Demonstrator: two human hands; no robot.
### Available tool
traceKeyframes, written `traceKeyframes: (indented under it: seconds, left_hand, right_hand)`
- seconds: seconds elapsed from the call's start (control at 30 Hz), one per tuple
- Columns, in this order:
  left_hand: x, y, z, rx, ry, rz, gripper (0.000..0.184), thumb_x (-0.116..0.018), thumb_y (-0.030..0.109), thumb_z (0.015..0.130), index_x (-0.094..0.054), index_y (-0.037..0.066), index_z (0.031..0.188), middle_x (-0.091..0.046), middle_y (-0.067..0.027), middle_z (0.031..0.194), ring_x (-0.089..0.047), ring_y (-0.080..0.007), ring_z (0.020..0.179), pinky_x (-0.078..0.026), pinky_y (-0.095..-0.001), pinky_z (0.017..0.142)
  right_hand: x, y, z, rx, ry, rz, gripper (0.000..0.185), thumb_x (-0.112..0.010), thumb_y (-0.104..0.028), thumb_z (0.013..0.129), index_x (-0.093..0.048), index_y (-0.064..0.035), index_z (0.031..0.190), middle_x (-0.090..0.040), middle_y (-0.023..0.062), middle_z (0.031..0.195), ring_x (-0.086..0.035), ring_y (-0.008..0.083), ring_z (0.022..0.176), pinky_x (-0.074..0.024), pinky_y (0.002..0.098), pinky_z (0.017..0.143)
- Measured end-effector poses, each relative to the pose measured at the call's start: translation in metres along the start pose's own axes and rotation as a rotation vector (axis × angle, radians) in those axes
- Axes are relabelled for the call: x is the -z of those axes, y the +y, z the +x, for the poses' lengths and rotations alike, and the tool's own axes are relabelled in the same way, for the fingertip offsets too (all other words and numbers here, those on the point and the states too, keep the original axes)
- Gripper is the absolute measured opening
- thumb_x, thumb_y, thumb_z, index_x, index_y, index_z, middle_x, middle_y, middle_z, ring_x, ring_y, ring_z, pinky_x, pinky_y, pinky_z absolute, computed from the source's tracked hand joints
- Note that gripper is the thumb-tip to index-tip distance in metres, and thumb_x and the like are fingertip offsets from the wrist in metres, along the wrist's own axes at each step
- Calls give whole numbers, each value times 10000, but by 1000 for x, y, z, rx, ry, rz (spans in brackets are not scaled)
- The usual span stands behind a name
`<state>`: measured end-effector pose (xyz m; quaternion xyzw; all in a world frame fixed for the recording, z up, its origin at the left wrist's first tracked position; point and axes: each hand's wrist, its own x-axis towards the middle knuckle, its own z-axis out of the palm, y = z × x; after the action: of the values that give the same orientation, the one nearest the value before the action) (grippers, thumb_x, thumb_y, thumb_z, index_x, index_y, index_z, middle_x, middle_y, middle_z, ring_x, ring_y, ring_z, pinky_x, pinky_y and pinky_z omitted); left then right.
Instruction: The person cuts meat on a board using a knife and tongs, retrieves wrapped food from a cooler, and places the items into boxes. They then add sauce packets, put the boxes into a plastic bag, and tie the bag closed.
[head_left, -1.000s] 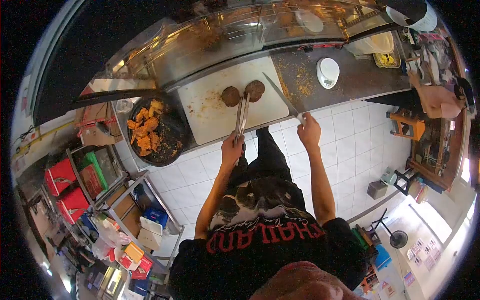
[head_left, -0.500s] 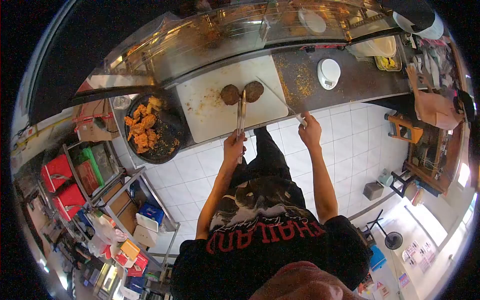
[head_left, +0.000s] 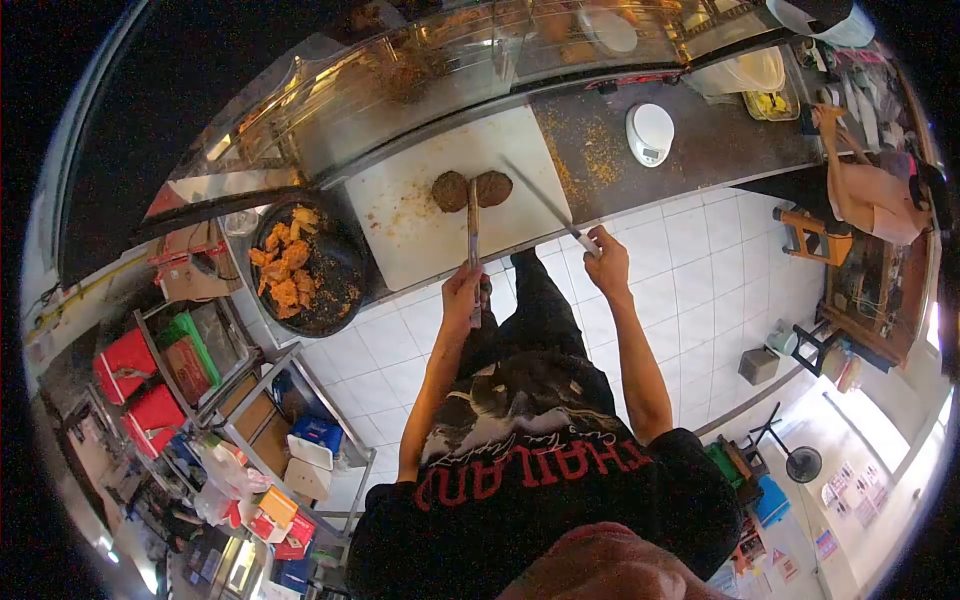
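Note:
My left hand [head_left: 462,296] is closed around metal tongs [head_left: 474,235], whose tips reach between two round, dark brown patties. The left patty [head_left: 449,192] and the right patty [head_left: 494,188] lie side by side on a white cutting board [head_left: 405,245]. In my right hand [head_left: 607,264] is a knife [head_left: 545,202] with a light handle. Its blade slants up and left over the board, with the tip just beyond the right patty's upper right side. I cannot tell whether the blade touches the patty. Crumbs lie on the board.
Left of the board, a black round pan [head_left: 337,262] holds fried chicken pieces [head_left: 288,270]. Right of it are scattered crumbs and a white kitchen scale [head_left: 650,135]. A glass display case [head_left: 410,95] borders the counter's far side. Another person [head_left: 870,195] is at the far right.
The whole view has shifted slightly. The tongs look turned, their two arms now appearing closer together. The knife has moved slightly toward me relative to the board. Both hands keep their holds.

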<state>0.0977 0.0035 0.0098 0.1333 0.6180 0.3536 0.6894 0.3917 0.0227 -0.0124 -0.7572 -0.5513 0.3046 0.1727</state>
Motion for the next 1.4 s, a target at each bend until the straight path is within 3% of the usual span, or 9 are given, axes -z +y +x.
traceKeyframes:
  seconds: [0.63,0.77,0.9,1.0,1.1,1.2,1.23,1.33,1.4]
  left_hand:
    - [22,1,-34,-8,105,405,335,-612,261,959,-621,72,1236,-604,-15,728,-523,-87,470,-424,-258,427]
    - [23,-1,-30,-26,22,359,316,-609,260,954,-628,67,1204,-634,-23,706,-554,-90,475,-441,-260,440]
    - [22,-15,-18,-98,-13,506,504,-616,269,960,-504,66,1407,-618,-3,723,-485,-54,507,-401,-248,451]
    - [19,-11,-23,-122,43,572,414,-613,263,927,-589,71,1293,-657,-119,703,-637,-213,541,-476,-353,511]
    - [17,-24,-15,-422,135,891,437,-618,265,915,-584,14,1271,-656,-177,723,-647,-324,629,-489,-389,569]
    - [12,-12,-21,-345,107,883,475,-618,263,909,-566,-57,1256,-654,-228,763,-647,-404,742,-503,-424,646]
    - [10,5,-29,-273,71,937,501,-617,256,910,-540,-86,1267,-654,-234,769,-649,-400,726,-499,-431,639]
    - [24,-16,-30,-551,213,828,475,-620,253,910,-544,-29,1284,-654,-223,776,-644,-394,711,-493,-439,634]
    - [26,-14,-26,-380,144,822,446,-626,246,909,-553,19,1286,-655,-205,782,-647,-374,701,-496,-425,636]
  right_hand:
    - [-18,-15,-78,-217,-91,45,293,-611,-69,795,-487,-78,1060,-671,213,803,-658,431,743,-512,497,659]
    - [-23,-27,-68,-117,-134,47,335,-556,-28,830,-385,-46,1117,-625,304,805,-610,518,759,-466,577,650]
    - [-37,-42,-68,-61,-150,-64,315,-530,30,830,-357,-36,1086,-605,319,798,-592,530,752,-442,599,622]
    - [-42,-45,-72,10,-116,-93,315,-533,34,825,-353,-33,1075,-606,328,815,-594,528,757,-451,591,620]
    - [-45,-51,-76,14,-152,-152,321,-532,36,822,-346,-22,1077,-602,338,824,-598,522,764,-463,585,621]
    - [-47,-51,-78,26,-145,-138,319,-525,26,831,-331,-11,1081,-600,338,791,-599,524,747,-466,591,620]
    - [-47,-50,-76,-20,-166,-136,317,-525,21,835,-325,-8,1080,-599,338,778,-598,526,738,-466,593,618]
    - [-42,-49,-72,-111,-198,-125,312,-522,7,845,-311,-5,1075,-597,337,745,-595,532,713,-465,600,611]
    - [-40,-54,-74,-88,-195,-109,306,-519,1,850,-306,-8,1070,-596,335,729,-594,534,698,-463,606,605]
